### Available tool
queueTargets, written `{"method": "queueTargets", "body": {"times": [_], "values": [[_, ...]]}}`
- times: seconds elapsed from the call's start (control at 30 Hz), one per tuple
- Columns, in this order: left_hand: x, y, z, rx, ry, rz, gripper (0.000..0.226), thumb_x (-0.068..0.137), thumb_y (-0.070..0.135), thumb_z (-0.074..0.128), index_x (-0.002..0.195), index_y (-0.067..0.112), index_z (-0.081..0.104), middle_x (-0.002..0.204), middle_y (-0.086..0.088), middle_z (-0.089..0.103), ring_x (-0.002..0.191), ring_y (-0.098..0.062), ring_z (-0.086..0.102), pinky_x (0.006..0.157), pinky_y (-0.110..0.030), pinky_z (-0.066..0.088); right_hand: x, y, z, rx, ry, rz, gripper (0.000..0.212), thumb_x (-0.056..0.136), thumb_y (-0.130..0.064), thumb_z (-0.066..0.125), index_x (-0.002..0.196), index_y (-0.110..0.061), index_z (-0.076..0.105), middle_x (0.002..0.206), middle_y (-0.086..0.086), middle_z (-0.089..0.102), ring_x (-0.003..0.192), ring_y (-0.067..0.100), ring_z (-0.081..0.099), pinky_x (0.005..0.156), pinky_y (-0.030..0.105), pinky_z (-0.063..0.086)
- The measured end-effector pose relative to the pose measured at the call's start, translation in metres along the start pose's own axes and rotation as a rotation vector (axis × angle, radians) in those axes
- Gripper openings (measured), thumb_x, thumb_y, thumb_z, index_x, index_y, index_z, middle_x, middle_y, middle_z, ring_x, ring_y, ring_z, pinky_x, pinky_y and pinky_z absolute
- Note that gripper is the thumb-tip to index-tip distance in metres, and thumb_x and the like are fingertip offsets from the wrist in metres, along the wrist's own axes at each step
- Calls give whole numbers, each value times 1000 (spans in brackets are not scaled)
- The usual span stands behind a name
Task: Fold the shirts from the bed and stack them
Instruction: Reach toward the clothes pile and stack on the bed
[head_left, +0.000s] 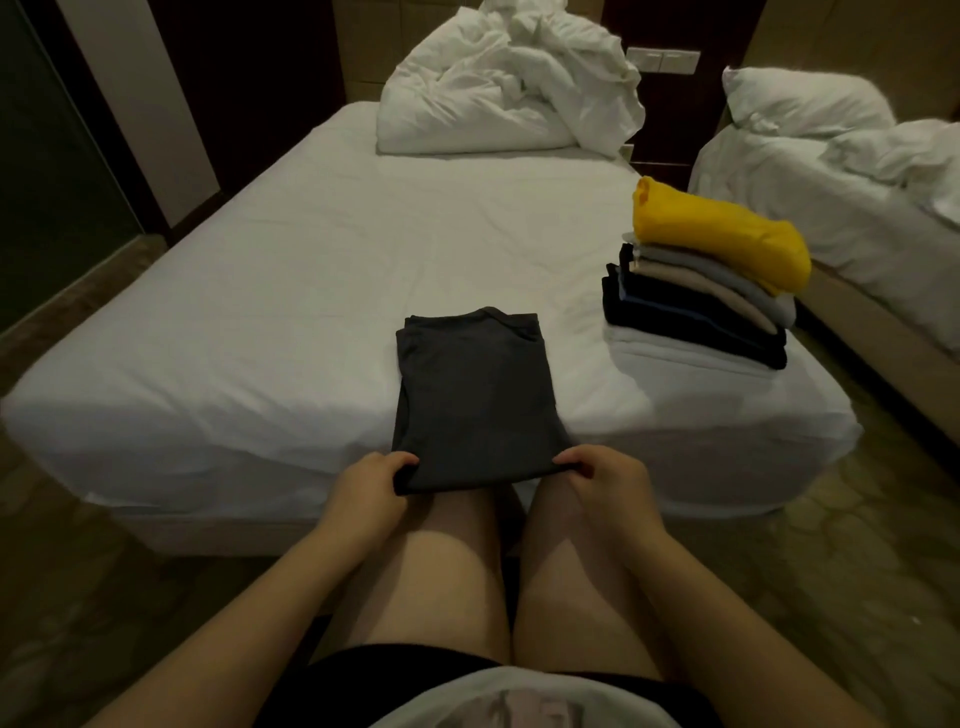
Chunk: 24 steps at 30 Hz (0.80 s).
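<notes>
1 head-worn view looks forward and down, close over the bed (260, 291) foot.

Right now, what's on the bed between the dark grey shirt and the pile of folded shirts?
Only bare white sheet lies between the dark grey shirt and the pile to its right, as the head view shows.

No words, labels, brand marks, numbers or signs can be read anywhere. The dark grey shirt (475, 400) at centre, the stack of folded shirts (701, 301) at right and the white bed (260, 312) show no legible print.
</notes>
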<state>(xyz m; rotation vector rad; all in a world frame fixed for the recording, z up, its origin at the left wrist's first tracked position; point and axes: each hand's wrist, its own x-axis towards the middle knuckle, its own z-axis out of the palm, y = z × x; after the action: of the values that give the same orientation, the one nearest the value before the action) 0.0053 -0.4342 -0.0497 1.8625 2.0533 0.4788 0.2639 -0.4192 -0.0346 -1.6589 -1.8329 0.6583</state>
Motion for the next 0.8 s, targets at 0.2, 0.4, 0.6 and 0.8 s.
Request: {"method": "queueTargets", "body": {"times": [0.2,0.4,0.6,0.8], "values": [[10,12,-34,135,65,105,26,88,11,56,111,16,67,101,-10,54,96,-31,57,76,-31,40,7,-12,-8,-98,128,-111,10,81,-17,70,90,-11,72,94,1,52,91,17,50,70,11,33],[52,23,-77,-285,210,24,4,84,14,65,80,14,66,85,-1,55,82,-19,53,62,-24,36,57,-39,-13,253,147,-37,6,92,-19,57,89,-15,54,81,-4,51,74,10,49,59,13,36],[112,34,-65,-650,267,-125,9,96,19,45,96,12,51,88,-2,56,84,-18,50,61,-22,38,124,-54,0,393,280,41,11,94,-27,53,97,-16,52,81,-9,53,76,7,51,61,19,42],[173,40,-36,-571,412,-218,14,101,23,35,100,12,44,91,-4,52,81,-20,48,66,-28,33,197,-44,26,331,241,141,13,97,-32,48,98,-20,50,84,-6,52,73,6,48,57,16,37]]}}
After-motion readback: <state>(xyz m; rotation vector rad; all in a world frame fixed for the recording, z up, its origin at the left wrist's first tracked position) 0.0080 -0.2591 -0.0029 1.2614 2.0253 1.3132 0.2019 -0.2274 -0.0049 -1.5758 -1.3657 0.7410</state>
